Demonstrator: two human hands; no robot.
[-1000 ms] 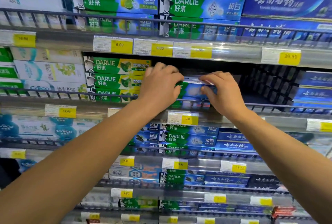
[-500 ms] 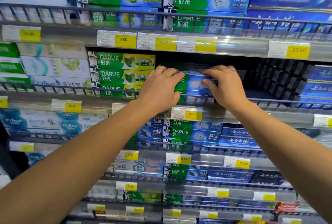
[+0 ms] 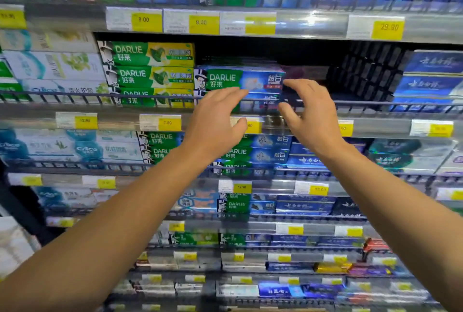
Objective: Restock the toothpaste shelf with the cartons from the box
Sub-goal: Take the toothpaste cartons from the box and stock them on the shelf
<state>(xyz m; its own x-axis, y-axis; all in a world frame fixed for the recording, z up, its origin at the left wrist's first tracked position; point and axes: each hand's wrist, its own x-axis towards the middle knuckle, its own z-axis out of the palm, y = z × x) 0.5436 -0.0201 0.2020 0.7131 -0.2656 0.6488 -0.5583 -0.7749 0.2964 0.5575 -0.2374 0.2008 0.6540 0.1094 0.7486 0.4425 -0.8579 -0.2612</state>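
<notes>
While the shelving fills the whole view with its rows of metal boards and thin wire rails, both bare arms reach up toward the middle row. Each board has a shiny clear plastic strip on the front edge, and small yellow price tags sit in it. Long flat cardboard cartons lie stacked on every row, their glossy printed faces turned outward.

On the middle shelf, a stack of green and yellow cartons stands at the left, three high. Just beside it, to the right, lies the stack of green and blue toothpaste cartons, lower than its neighbour, behind the wire rail. To the right of this stack the shelf is dark, with a black grid wall at the back, and further right are dark blue cartons.

The left hand is in front of the lower left part of the toothpaste cartons, its fingers loosely curved and a little spread, the thumb apart below; the tips look very near the carton face, but I cannot tell if they touch. The right hand is at the right end of the same stack, fingers bent and spread like a claw, holding nothing. The picture is somewhat blurred at the edges.
</notes>
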